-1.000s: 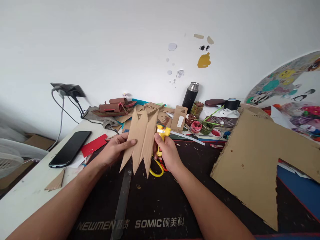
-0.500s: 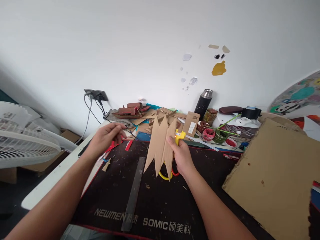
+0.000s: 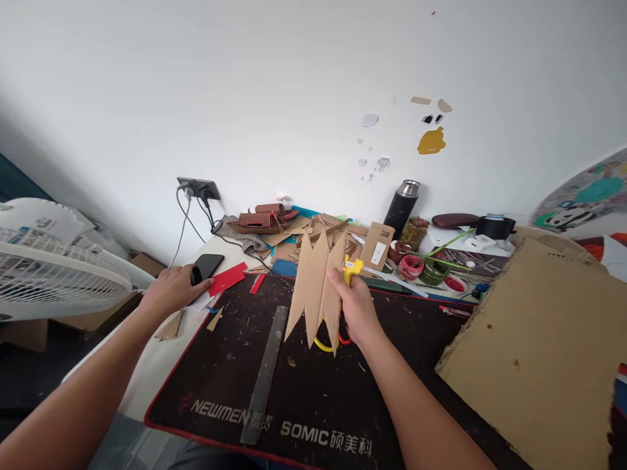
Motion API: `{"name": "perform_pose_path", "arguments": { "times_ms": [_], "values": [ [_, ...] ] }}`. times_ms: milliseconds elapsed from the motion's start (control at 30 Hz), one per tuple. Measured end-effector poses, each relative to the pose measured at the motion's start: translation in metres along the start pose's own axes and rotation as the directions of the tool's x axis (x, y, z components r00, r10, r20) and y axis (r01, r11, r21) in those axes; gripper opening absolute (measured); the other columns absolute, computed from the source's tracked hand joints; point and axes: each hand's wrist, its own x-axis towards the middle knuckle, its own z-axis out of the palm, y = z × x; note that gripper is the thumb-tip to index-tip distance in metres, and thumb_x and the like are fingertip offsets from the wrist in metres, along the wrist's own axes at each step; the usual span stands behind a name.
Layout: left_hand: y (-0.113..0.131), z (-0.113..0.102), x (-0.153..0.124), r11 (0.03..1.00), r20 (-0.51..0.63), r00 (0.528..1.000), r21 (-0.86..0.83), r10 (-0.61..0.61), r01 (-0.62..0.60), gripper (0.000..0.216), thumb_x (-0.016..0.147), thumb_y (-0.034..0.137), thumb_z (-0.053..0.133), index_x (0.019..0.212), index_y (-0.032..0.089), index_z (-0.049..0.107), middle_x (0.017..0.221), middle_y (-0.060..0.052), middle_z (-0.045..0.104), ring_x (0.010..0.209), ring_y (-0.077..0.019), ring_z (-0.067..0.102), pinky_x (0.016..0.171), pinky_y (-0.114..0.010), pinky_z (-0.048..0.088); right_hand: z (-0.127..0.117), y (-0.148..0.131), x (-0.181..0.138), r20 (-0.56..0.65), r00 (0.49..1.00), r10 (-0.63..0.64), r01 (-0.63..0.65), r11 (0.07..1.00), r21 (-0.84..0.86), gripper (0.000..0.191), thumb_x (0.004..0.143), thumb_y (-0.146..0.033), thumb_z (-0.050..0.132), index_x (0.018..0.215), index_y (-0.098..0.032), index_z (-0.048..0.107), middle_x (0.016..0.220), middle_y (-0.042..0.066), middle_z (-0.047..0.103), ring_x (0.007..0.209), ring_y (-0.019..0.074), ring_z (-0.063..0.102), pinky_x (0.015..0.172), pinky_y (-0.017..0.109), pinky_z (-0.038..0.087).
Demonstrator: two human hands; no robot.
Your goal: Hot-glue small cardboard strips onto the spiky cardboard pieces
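head camera | worn on the head | faces forward and down | black mat [image 3: 318, 391] near, wall [image 3: 274, 98] beyond

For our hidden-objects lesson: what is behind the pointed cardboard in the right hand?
Parts of a yellow glue gun, yellow loop and red loop show; cardboard and right hand cover the rest.

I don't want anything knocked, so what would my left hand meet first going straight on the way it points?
The phone, most likely: your left hand is at its near end, though whether they touch is hard to tell.
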Motion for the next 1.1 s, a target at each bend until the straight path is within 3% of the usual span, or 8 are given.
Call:
{"name": "perform_pose_path", "arguments": {
  "times_ms": [133,467,633,733,800,900,1033,1100],
  "values": [
    [0.011,0.003,0.000,0.999,-0.013,0.999,0.013,-0.035,0.035,0.080,0.098,0.064,0.041,0.146,0.002,0.056,0.142,-0.033,0.066,0.139,-0.0472,0.058,0.114,-0.052,0.044,-0.002,0.001,0.002,0.002,1.000,0.009,-0.009,1.000,0.010,0.062,0.073,-0.069,0.091,0.109,-0.021,0.079,0.105,0.011,0.086,0.102,0.0391,0.080,0.086,0.045,0.061],
    [0.021,-0.001,0.007,0.996,-0.044,0.995,-0.020,-0.085,0.084,0.076,0.098,0.063,0.043,0.147,0.006,0.054,0.145,-0.031,0.064,0.138,-0.0463,0.058,0.105,-0.053,0.050,-0.001,0.001,0.002,0.005,1.000,-0.002,0.002,1.000,-0.016,0.064,0.072,-0.071,0.091,0.109,-0.020,0.078,0.103,0.011,0.086,0.099,0.0381,0.080,0.089,0.046,0.060],
    [0.019,-0.004,0.012,0.995,-0.051,0.995,-0.064,-0.085,0.081,0.089,0.098,0.072,0.044,0.152,0.002,0.051,0.152,-0.035,0.059,0.139,-0.0492,0.056,0.107,-0.055,0.049,-0.003,0.002,0.002,0.010,1.000,0.009,-0.008,0.999,-0.033,0.064,0.073,-0.071,0.090,0.110,-0.020,0.079,0.107,0.013,0.086,0.102,0.0395,0.080,0.089,0.047,0.061],
    [0.005,-0.005,0.005,0.992,-0.201,0.979,-0.125,-0.026,0.001,0.086,0.098,0.069,0.045,0.152,0.003,0.054,0.155,-0.030,0.060,0.141,-0.0473,0.056,0.109,-0.052,0.049,-0.003,0.002,0.002,0.010,1.000,0.017,-0.017,0.999,-0.043,0.064,0.073,-0.071,0.089,0.109,-0.020,0.079,0.108,0.013,0.086,0.103,0.0401,0.080,0.089,0.047,0.061],
    [-0.007,-0.004,-0.007,0.979,-0.330,0.944,-0.198,-0.015,-0.054,0.069,0.103,0.060,0.040,0.142,0.010,0.065,0.140,-0.023,0.072,0.136,-0.0401,0.061,0.106,-0.045,0.050,-0.002,0.001,0.002,0.006,1.000,0.021,-0.021,0.999,-0.048,0.063,0.072,-0.072,0.089,0.107,-0.020,0.079,0.107,0.013,0.086,0.103,0.0405,0.080,0.089,0.048,0.061],
    [-0.024,-0.003,-0.031,0.945,-0.374,0.925,-0.322,-0.073,-0.056,0.056,0.103,0.060,0.037,0.113,0.024,0.079,0.116,-0.008,0.081,0.106,-0.0294,0.073,0.087,-0.035,0.052,-0.001,0.002,0.001,0.005,0.999,0.036,-0.036,0.998,-0.053,0.062,0.070,-0.073,0.090,0.103,-0.021,0.079,0.107,0.013,0.086,0.105,0.0409,0.079,0.090,0.047,0.061],
    [-0.036,0.006,-0.052,0.935,-0.465,0.884,-0.295,0.037,-0.195,0.053,0.104,0.057,0.039,0.096,0.026,0.082,0.103,-0.007,0.082,0.103,-0.0274,0.073,0.086,-0.034,0.050,0.000,0.004,0.000,0.032,0.999,0.038,-0.036,0.996,-0.079,0.063,0.072,-0.074,0.089,0.105,-0.021,0.080,0.108,0.013,0.086,0.106,0.0411,0.079,0.089,0.047,0.061],
    [-0.039,0.012,-0.050,0.936,-0.434,0.899,-0.293,0.051,-0.195,0.055,0.104,0.056,0.038,0.096,0.025,0.082,0.106,-0.009,0.082,0.106,-0.0286,0.073,0.088,-0.035,0.051,-0.001,0.006,0.000,0.038,0.999,0.037,-0.034,0.995,-0.091,0.061,0.074,-0.073,0.088,0.103,-0.020,0.080,0.107,0.014,0.086,0.106,0.0411,0.079,0.090,0.047,0.061]
  ]
}}
